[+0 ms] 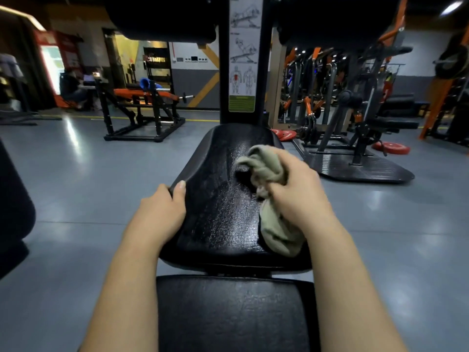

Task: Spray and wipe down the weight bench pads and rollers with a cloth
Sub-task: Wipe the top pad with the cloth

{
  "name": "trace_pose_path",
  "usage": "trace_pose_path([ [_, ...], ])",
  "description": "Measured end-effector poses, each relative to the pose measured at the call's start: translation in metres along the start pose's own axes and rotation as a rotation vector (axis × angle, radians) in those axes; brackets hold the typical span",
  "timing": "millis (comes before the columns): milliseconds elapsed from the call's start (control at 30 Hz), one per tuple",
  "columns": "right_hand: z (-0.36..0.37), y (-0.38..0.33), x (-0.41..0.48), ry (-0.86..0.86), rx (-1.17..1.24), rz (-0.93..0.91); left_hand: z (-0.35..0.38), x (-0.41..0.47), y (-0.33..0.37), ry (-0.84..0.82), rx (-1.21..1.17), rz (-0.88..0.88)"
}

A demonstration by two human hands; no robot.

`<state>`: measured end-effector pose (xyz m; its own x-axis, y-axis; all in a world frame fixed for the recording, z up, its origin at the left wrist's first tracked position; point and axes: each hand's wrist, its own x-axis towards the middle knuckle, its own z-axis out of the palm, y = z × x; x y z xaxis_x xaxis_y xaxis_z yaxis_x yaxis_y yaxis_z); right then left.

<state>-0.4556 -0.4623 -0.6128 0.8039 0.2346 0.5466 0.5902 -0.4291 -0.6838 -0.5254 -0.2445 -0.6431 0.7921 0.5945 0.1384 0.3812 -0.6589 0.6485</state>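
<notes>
Seat pad of the bench lies in the middle, just beyond the near back pad. The right hand has its fingers curled round a bunched olive cloth and presses it on the pad's right half. The left hand grips the pad's left edge, thumb on top. The seat glistens, so wiping seems under way; the back pad and far rollers probably remain. No spray bottle shows, and the frame's top cuts off the rollers.

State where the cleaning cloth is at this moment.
In the head view, the olive cloth is bunched in the right hand, over the right half of the black seat pad; the left hand grips that pad's left edge.
</notes>
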Motion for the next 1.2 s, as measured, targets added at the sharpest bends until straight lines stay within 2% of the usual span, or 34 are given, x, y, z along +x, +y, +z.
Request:
trace_pose_path([
  [67, -0.004, 0.011, 0.006, 0.251, -0.075, 0.081, 0.000, -0.001, 0.001, 0.001, -0.001, -0.002],
  [100, -0.006, 0.017, 0.008, 0.270, -0.149, 0.127, 0.000, -0.001, 0.001, 0.001, 0.004, -0.005],
  [133, -0.007, 0.020, 0.008, 0.215, -0.225, 0.173, -0.001, -0.001, 0.002, 0.003, 0.010, -0.008],
  [233, -0.004, 0.017, 0.000, -0.093, -0.350, 0.220, -0.001, -0.001, 0.002, 0.002, 0.020, -0.003],
  [333, -0.007, 0.003, -0.009, -0.265, -0.396, 0.074, -0.001, -0.002, 0.002, -0.003, 0.014, -0.005],
  [467, -0.015, 0.002, -0.010, -0.502, -0.315, -0.025, -0.002, 0.000, 0.002, -0.009, 0.009, -0.009],
  [533, -0.008, -0.001, -0.012, -0.521, -0.203, -0.102, -0.002, 0.001, 0.000, -0.010, 0.013, -0.014],
  [600, 0.006, -0.004, -0.012, -0.440, -0.121, -0.182, -0.001, 0.002, -0.002, -0.011, 0.010, -0.015],
  [700, 0.023, 0.003, -0.009, -0.186, -0.108, -0.204, -0.001, 0.001, -0.001, -0.008, -0.006, -0.016],
  [767, 0.022, 0.012, -0.003, 0.041, -0.182, -0.093, -0.001, 0.001, -0.001, -0.009, -0.016, -0.017],
  [833, 0.010, 0.024, 0.001, 0.216, -0.256, 0.116, -0.001, 0.000, 0.001, -0.012, -0.014, -0.017],
  [900, -0.002, 0.030, 0.001, 0.252, -0.252, 0.324, -0.002, 0.000, 0.001, -0.013, -0.013, -0.023],
  [967, 0.000, 0.024, -0.002, 0.222, -0.310, 0.401, -0.001, -0.001, 0.001, -0.014, -0.017, -0.025],
  [1067, 0.022, -0.008, -0.012, 0.252, -0.505, 0.243, 0.000, 0.000, 0.002, -0.011, -0.017, -0.024],
  [1200, 0.057, -0.036, -0.022, 0.191, -0.591, -0.020, 0.001, 0.002, 0.001, 0.002, -0.006, -0.028],
])
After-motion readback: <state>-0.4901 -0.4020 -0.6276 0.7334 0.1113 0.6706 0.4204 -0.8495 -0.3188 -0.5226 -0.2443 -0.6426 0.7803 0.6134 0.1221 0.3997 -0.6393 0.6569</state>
